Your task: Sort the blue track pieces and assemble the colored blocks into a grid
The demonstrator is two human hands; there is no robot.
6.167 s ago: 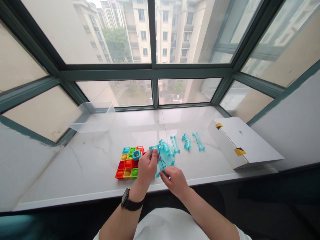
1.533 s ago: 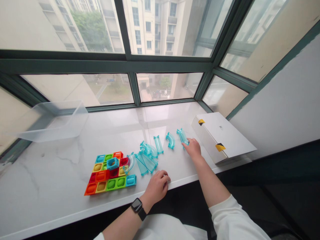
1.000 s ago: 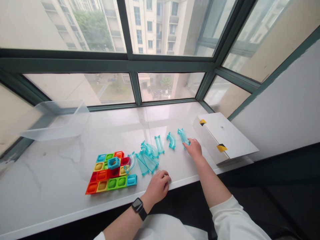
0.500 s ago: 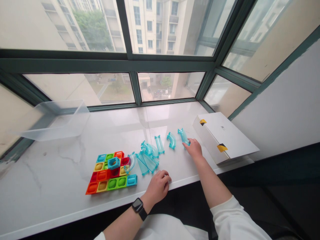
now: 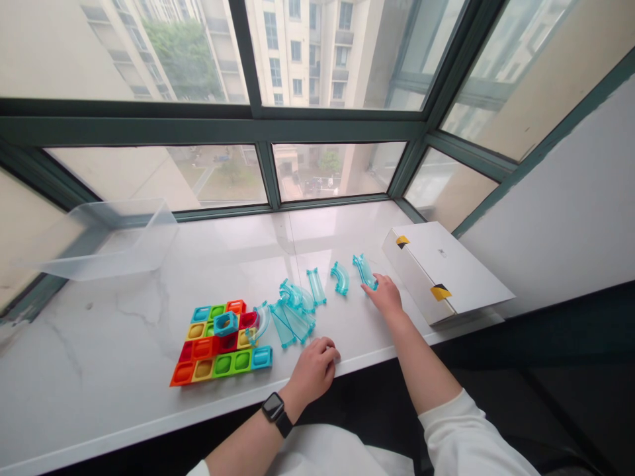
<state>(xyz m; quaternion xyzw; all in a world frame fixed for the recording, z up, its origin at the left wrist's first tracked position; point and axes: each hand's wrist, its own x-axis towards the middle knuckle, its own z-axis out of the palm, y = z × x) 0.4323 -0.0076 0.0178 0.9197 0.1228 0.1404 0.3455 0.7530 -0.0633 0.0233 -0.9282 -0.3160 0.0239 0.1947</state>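
Observation:
My right hand (image 5: 385,294) has its thumb and fingers at the near end of a clear blue marble-run track piece (image 5: 365,270), which lies on the white ledge. To its left are a curved track piece (image 5: 340,278) and a straight track piece (image 5: 316,286), set apart from one another. My left hand (image 5: 315,369), with a black watch on the wrist, rests at the ledge's front edge, fingers curled and nothing visible in them. Just beyond it lies a pile of clear blue track pieces (image 5: 292,317). Colourful square blocks (image 5: 213,347) stand in rows to the left, one curved piece leaning over them.
A clear plastic bin (image 5: 114,261) stands at the far left of the ledge (image 5: 124,370). On the right is a white box (image 5: 446,271) with yellow-and-black tabs, against the wall. Windows with dark green frames (image 5: 342,129) run along the back.

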